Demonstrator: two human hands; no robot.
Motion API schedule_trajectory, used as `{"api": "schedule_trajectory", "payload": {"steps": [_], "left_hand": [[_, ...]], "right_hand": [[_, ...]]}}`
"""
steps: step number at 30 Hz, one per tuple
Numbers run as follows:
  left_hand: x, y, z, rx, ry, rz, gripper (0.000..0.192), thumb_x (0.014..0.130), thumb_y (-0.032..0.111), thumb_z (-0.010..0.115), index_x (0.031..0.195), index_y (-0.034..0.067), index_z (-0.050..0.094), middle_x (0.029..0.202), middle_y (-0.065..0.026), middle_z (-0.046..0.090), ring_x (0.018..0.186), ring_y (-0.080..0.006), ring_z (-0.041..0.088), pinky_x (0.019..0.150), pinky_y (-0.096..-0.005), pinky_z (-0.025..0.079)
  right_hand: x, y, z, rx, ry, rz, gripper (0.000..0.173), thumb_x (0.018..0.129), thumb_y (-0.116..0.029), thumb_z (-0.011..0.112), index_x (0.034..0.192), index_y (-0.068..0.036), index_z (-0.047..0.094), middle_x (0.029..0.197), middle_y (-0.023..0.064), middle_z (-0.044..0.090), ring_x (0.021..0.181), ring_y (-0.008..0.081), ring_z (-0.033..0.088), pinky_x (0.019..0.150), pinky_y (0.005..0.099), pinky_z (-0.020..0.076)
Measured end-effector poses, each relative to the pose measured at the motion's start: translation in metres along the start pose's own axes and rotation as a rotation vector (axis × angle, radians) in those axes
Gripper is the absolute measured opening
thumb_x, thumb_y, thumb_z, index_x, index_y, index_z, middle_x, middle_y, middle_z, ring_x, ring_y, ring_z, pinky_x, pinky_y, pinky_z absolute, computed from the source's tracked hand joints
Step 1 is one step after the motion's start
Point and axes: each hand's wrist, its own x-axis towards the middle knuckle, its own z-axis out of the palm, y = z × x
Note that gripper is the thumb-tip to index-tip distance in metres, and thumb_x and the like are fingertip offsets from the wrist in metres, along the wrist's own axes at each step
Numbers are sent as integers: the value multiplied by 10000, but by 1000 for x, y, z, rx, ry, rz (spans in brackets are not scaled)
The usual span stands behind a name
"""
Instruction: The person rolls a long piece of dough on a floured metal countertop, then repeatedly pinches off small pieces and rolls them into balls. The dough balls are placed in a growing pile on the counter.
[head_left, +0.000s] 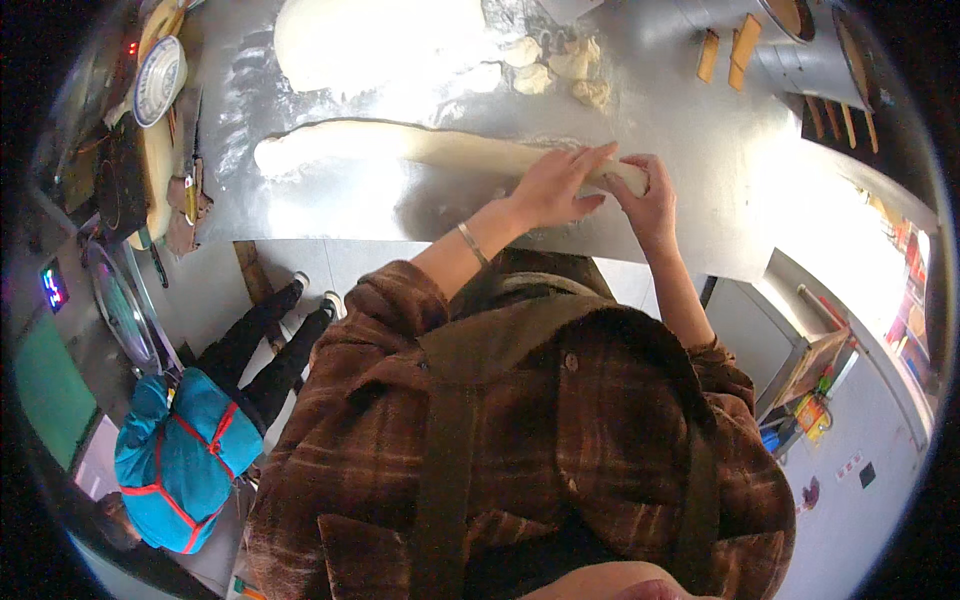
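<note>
A long roll of pale dough (420, 146) lies across the metal worktable (322, 214). My left hand (562, 184), with a bangle on its wrist, rests over the roll near its right end, fingers stretched out. Around the right tip of the roll, my right hand (649, 191) curls its thumb and fingers. Behind the roll lies a large mass of dough (375, 45), washed out by glare. Several small dough pieces (532, 79) sit to the right of that mass, on floured metal.
A patterned bowl (160, 81), a knife (197, 142) and a brown cloth (184, 225) are at the left end. Metal cylindrical containers (810, 67) and wooden strips (745, 52) stand at the back right. A person in blue (195, 457) is at the lower left.
</note>
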Motion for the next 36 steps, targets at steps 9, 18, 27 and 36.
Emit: {"api": "schedule_trajectory", "payload": {"steps": [9, 18, 27, 36], "left_hand": [[25, 17, 9, 84, 3, 83, 663, 673, 111, 716, 1277, 109, 444, 1033, -101, 610, 959, -290, 594, 816, -383, 489], [10, -2, 21, 278, 180, 130, 372, 710, 123, 652, 1059, 101, 527, 923, -76, 590, 897, -259, 588, 774, -381, 476], [-15, -30, 25, 554, -121, 123, 415, 816, 215, 608, 1196, 80, 510, 1062, -54, 577, 1015, -221, 540, 884, -384, 427], [-32, -34, -18, 65, -78, -284, 305, 742, 248, 704, 1007, 117, 626, 969, -53, 633, 997, -261, 570, 865, -377, 445]], "right_hand": [[-5, 0, -2, 135, -4, 111, 303, 796, -143, 730, 1010, -24, 552, 827, 81, 630, 663, 119, 608, 567, 258, 502], [-7, -42, -12, 522, -186, 374, 214, 852, -146, 643, 990, -1, 568, 861, 63, 597, 736, 120, 593, 562, 266, 511], [41, -88, -33, 411, -111, -111, 411, 804, -106, 703, 1172, -38, 533, 1095, 83, 588, 949, 155, 593, 790, 277, 519], [8, -2, 36, -78, -295, -69, 466, 795, -270, 708, 1192, -105, 530, 1179, 140, 566, 1022, 335, 591, 821, 407, 499]]}}
